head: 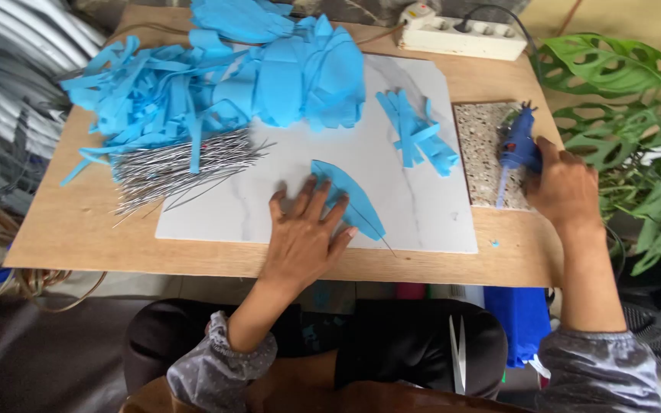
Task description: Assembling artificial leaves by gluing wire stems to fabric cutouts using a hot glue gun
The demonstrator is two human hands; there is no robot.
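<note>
My left hand (304,232) lies flat, fingers spread, on a blue leaf-shaped foam piece (355,200) that rests on the white marble-look board (415,153). A thin wire runs under the piece toward the board's front edge. My right hand (564,187) grips a blue glue gun (517,145) lying on a speckled stone tile (480,145) at the table's right side.
A heap of blue foam strips and cut shapes (216,76) fills the table's back left. A bundle of thin metal wires (177,167) lies beside it. A few foam strips (419,138) sit mid-board. A power strip (464,34) is at the back; a leafy plant (636,130) stands right. Scissors (457,356) rest on my lap.
</note>
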